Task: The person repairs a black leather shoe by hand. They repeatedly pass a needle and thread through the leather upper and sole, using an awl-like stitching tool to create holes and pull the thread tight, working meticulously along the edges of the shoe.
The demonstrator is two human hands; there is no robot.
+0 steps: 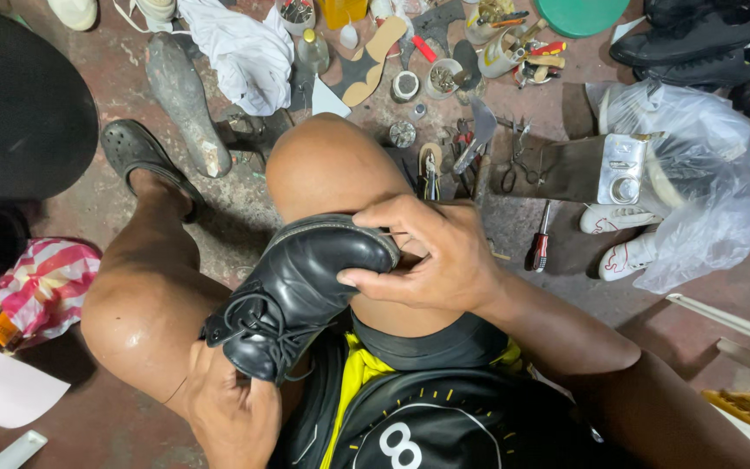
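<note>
Person is sitting low, looking down at own lap. L hand [232, 417] is gripping the heel end of a black lace-up shoe [297, 295] from below, fingers mostly hidden under it. R hand [431, 256] is closing around the toe end, thumb on the upper, fingers curled over the sole edge. Shoe is lying across the thighs, between both hands, toe toward the R knee. Just beyond the R hand, a red-handled screwdriver [538, 247] is lying on a stained reddish concrete floor [106, 417]. Farther out: pliers and scissors, small tins, an insole cutout [375, 56], white cloth [245, 52], white sneakers in a clear plastic bag [696, 191]. L edge is showing a striped bag [41, 287], partly cut off. Small tools are too cluttered to tell apart.
</note>
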